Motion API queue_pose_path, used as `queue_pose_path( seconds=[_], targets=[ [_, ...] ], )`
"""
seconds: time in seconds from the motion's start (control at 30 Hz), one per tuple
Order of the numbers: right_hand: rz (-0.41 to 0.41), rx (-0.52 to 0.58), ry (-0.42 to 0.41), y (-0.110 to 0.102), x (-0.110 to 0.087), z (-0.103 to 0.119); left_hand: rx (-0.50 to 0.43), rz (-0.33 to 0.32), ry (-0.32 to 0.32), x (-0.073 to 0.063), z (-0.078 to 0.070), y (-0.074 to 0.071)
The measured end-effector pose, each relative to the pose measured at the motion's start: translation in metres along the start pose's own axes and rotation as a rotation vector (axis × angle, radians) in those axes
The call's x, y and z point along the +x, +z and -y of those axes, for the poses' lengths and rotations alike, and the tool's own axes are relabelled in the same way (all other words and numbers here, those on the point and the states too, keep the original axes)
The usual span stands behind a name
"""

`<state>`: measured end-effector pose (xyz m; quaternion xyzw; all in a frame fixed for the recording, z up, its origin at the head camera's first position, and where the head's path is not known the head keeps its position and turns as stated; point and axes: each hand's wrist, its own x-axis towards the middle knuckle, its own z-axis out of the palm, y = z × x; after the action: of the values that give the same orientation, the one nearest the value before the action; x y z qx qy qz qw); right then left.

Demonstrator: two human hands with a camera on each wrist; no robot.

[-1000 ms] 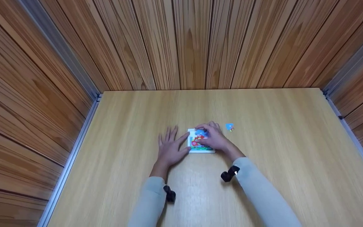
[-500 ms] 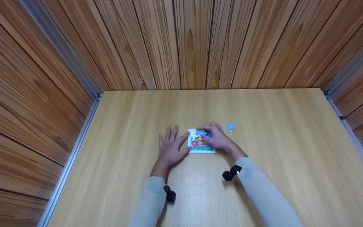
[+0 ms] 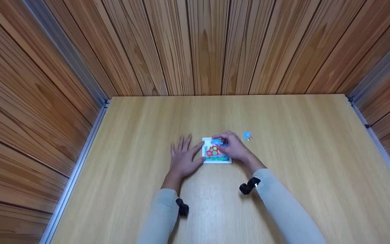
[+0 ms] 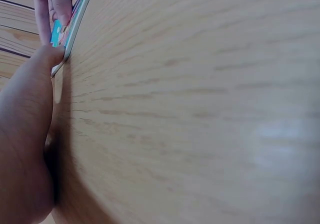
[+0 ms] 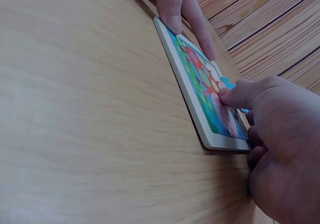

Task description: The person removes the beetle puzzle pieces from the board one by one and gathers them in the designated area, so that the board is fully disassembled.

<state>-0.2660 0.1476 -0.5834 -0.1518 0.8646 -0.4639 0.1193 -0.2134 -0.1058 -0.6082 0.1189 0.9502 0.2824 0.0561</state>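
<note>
A small picture puzzle in a white tray (image 3: 217,162) lies on the table, with a red spotted shape and green along its near edge. My left hand (image 3: 184,163) lies with spread fingers at the tray's left side, thumb and forefinger touching its rim. Over the upper right of the tray, my right hand (image 3: 234,148) pinches a blue puzzle piece (image 5: 228,82) between thumb and fingers. The piece sits tilted at the picture's upper part, partly hidden by the fingers. In the left wrist view the same blue piece (image 4: 55,33) shows beyond my left thumb.
A loose blue puzzle piece (image 3: 247,136) lies on the wooden table (image 3: 303,152) to the right of the tray, just past my right hand. Wood-panelled walls (image 3: 208,51) stand behind and at both sides, with metal rails (image 3: 76,176) along the table's side edges.
My right hand has shifted slightly right and its thumb has moved off the red shape; the pinched blue piece now shows more. My left hand has stayed in place.
</note>
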Motion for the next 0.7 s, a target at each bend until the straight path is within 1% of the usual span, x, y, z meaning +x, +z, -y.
queue_pose_path(
  seconds=[0.17,0.3,0.5,0.7],
  targets=[
    [-0.007,-0.014,-0.032,-0.0019,0.0023,-0.0017,0.013,0.005,-0.008,0.0013,-0.0003,-0.0006],
    [-0.007,-0.006,-0.01,-0.0022,0.0022,-0.0015,0.002,0.017,-0.022,0.0017,0.001,0.0001],
    [-0.024,-0.001,0.001,-0.0019,0.0013,-0.002,-0.004,0.006,-0.018,0.0019,0.0017,0.0012],
    [-0.037,0.014,0.021,-0.0024,-0.0003,-0.0011,0.0,0.007,-0.016,0.0,-0.0007,0.0]
  ],
)
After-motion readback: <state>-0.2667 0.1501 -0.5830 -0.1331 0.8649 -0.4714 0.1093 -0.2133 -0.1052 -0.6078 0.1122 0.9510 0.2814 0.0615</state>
